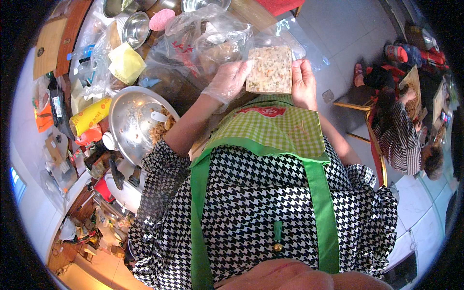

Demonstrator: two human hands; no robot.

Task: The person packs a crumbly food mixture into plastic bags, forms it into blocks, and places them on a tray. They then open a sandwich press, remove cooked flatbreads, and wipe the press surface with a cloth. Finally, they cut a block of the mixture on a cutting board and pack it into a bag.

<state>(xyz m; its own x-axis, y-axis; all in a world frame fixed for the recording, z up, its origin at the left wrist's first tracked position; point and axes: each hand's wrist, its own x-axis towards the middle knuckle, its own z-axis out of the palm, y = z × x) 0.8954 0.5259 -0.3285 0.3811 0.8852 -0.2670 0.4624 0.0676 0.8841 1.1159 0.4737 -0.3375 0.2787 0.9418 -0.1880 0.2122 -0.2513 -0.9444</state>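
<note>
Beige speckled block (269, 70), right of the large metal bowl (126, 121), is held between the fingers of the gloved left hand (226, 79) and right hand (304, 86); uneven squeezing might crack or drop it.

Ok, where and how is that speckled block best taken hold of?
Probably by its left and right edges, one hand from each side, fingers spread along the edge. The speckled block shows a broad, flat, squarish face with straight sides, so opposed holds should keep it steady. The left hand is already at its left edge, the right hand at its right.
</note>
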